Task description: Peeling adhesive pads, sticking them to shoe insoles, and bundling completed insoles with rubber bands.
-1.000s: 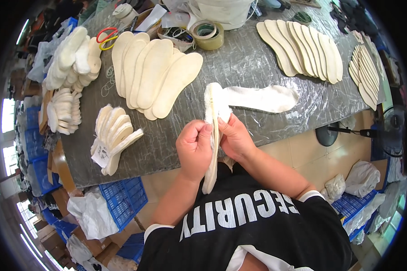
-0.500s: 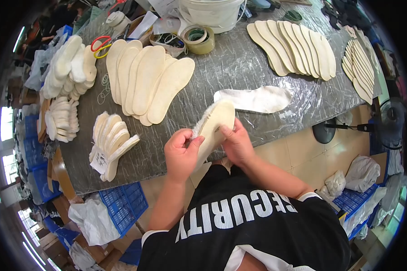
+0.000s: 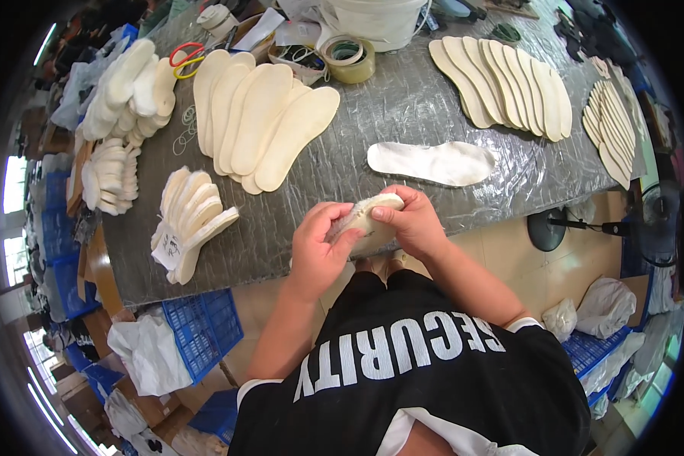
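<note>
Between my hands, over the table's near edge, is a cream insole (image 3: 374, 230) with a fluffy pile side. My left hand (image 3: 323, 247) pinches its left edge with thumb and fingers. On its right, my right hand (image 3: 412, 222) grips the upper end, thumb on the smooth face. Part of the insole is hidden behind the fingers. Just beyond my hands a single white insole (image 3: 433, 163) lies flat on the table. A fanned stack of cream insoles (image 3: 262, 121) lies to the left, and nearer me sits a fluffy bundle of insoles (image 3: 190, 220) with a white paper tag.
The grey plastic-covered table (image 3: 387, 91) carries more fanned insoles (image 3: 509, 87) at far right and fluffy insole piles (image 3: 125, 95) at far left. Tape rolls (image 3: 348, 57), scissors (image 3: 186, 57) and a white bucket (image 3: 376, 23) stand at the back. A blue crate (image 3: 203, 330) is below the left edge.
The held insole has tilted and dropped lower, so it looks shorter and no longer overlaps the white insole. My hands have shifted slightly right and still grip it.
</note>
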`<state>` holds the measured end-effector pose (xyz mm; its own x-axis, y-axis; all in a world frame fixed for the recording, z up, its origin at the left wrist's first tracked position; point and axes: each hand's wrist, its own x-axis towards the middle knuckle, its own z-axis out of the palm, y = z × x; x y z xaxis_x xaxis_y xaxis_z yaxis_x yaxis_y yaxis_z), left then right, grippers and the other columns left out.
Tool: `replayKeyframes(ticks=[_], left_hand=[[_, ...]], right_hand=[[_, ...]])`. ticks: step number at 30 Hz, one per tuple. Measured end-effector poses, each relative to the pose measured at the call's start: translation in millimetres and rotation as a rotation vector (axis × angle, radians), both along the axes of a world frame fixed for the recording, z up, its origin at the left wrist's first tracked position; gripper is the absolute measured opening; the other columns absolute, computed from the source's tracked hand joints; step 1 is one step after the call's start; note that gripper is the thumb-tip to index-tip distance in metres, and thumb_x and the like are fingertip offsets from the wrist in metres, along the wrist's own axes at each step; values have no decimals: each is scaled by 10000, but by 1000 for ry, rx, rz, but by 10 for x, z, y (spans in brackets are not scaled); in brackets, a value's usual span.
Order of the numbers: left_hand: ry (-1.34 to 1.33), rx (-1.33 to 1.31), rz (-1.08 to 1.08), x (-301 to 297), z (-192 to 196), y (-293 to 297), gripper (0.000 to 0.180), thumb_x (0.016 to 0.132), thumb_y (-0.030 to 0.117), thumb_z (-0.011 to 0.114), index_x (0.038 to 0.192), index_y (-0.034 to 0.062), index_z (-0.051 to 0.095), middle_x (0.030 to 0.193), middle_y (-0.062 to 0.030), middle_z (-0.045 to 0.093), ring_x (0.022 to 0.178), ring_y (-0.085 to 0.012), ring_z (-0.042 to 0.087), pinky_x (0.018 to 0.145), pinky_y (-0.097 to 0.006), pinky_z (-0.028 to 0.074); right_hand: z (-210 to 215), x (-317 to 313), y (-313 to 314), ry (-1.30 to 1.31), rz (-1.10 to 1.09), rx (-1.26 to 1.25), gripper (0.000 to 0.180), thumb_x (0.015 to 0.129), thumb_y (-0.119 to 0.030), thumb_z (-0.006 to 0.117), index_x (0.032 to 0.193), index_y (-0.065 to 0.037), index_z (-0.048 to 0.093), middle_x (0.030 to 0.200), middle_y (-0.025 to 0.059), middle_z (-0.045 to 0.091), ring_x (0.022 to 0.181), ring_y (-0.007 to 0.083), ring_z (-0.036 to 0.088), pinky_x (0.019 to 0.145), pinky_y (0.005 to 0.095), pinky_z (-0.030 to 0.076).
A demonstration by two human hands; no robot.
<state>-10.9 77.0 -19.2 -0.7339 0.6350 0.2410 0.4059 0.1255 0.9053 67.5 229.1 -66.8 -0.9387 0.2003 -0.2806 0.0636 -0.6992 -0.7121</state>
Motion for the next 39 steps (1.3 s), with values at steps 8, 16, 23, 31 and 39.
replayKeyframes(ticks=[8, 16, 23, 31, 39], left_hand=[[-160, -14, 63, 71, -50, 29, 61, 810, 3, 625, 826, -39, 583, 763, -46, 562, 659, -89, 501, 609, -206, 412], [-164, -142, 106, 249, -370, -18, 197, 855, 146, 594, 763, -28, 597, 692, -87, 565, 631, -129, 516, 576, -282, 421], [-686, -220, -54, 164, -549, -339, 281, 846, 168, 619, 1062, -9, 591, 908, -57, 646, 801, -102, 581, 726, -256, 464], [-124, -595, 327, -41, -138, -1271, 214, 793, 185, 659, 816, -24, 615, 743, -183, 615, 660, -251, 581, 615, -349, 455], [716, -1072, 865, -1874, 444, -3264, 175, 845, 154, 563, 817, -17, 589, 863, -181, 582, 838, -370, 540, 747, -449, 435]], right_hand=[[168, 53, -50, -103, 12, 69, 126, 799, -102, 689, 860, -38, 599, 815, 41, 633, 725, 99, 585, 640, 257, 489], [6, 190, -70, -201, -2, -35, 148, 881, -97, 562, 999, -7, 568, 929, 73, 619, 805, 148, 599, 736, 288, 503], [-223, 84, -32, -222, -44, -63, 207, 904, -115, 548, 1076, -1, 564, 997, 99, 627, 860, 187, 618, 781, 327, 517], [-24, -196, -222, -153, 112, -139, 390, 941, -220, 497, 1257, 2, 443, 1154, 145, 580, 1057, 227, 553, 940, 346, 419], [-362, -362, -382, -353, 90, 264, 272, 910, -151, 523, 1107, 35, 545, 980, 143, 640, 885, 196, 625, 803, 304, 500]])
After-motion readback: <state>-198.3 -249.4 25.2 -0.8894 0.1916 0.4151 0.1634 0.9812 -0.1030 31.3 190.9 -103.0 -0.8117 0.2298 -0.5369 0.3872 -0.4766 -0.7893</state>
